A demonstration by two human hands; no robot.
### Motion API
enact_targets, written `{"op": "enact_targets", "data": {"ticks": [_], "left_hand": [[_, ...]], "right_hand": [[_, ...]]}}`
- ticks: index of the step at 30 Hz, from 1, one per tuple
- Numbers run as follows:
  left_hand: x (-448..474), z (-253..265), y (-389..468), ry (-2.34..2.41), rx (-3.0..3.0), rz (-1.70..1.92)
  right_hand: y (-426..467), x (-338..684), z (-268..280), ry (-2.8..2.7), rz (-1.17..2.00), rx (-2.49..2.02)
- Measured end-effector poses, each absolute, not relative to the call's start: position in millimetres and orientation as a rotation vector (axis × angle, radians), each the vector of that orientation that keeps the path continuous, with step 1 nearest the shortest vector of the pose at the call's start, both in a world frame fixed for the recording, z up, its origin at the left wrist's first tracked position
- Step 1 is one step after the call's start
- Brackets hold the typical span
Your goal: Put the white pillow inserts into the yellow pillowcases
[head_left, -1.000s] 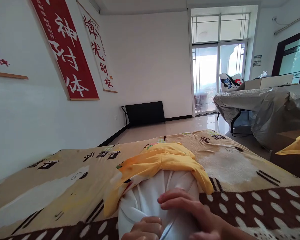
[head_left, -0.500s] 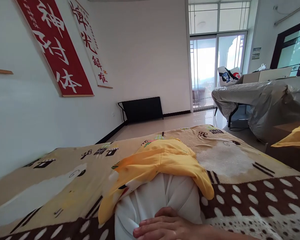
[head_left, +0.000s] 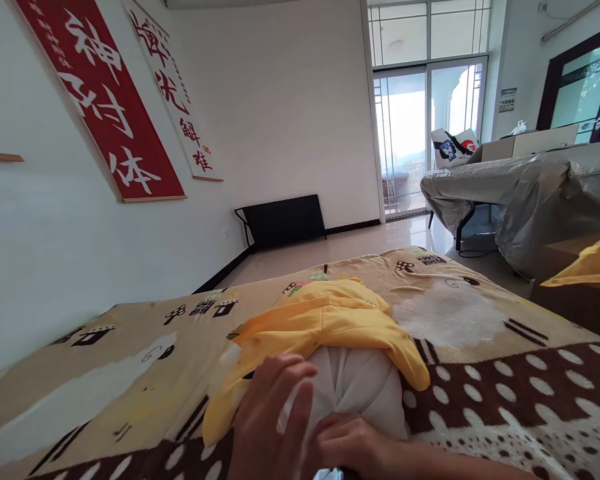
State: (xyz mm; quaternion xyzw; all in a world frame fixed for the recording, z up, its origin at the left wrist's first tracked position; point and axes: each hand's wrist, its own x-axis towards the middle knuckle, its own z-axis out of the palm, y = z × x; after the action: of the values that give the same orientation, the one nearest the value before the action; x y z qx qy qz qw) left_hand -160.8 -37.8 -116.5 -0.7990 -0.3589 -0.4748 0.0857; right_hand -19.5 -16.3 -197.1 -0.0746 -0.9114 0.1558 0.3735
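White pillow [head_left: 373, 387], lying on the bed in front of the seated-height viewpoint, its far end beneath a yellow cover [head_left: 325, 323]. The cover is rumpled; its near edge spreads into two flaps, one on either side of the pillow. Left hand [head_left: 270, 417]: open, fingers extended and slightly bent, over the pillow's left side; from where I stand I cannot tell whether it touches. Right hand [head_left: 347, 440]: fingers curled inward against the pillow's near part; whether they grip the fabric I cannot tell. Beneath everything is a beige and brown blanket [head_left: 145, 380] printed with sheep and pale spots. At right, a second yellow cloth [head_left: 593, 263]. Beyond the bed, a black panel [head_left: 283, 220] leans near the wall corner; farther right, a plastic-draped table [head_left: 535, 190] bears a cardboard box [head_left: 545, 143].
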Motion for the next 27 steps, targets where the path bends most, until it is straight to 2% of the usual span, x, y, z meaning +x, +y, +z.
{"op": "enact_targets", "data": {"ticks": [8,17,27], "left_hand": [[-191,-143,31,-1.446,-2.188,-1.000],[-179,-140,20,-1.187,-2.118,-0.867],[-174,-146,21,-1.178,-2.026,-0.736]], "right_hand": [[-16,-25,-205,-2.283,0.392,-0.051],[-15,-25,-207,-2.371,0.405,-0.109],[-11,-29,-214,-2.264,0.368,-0.022]]}}
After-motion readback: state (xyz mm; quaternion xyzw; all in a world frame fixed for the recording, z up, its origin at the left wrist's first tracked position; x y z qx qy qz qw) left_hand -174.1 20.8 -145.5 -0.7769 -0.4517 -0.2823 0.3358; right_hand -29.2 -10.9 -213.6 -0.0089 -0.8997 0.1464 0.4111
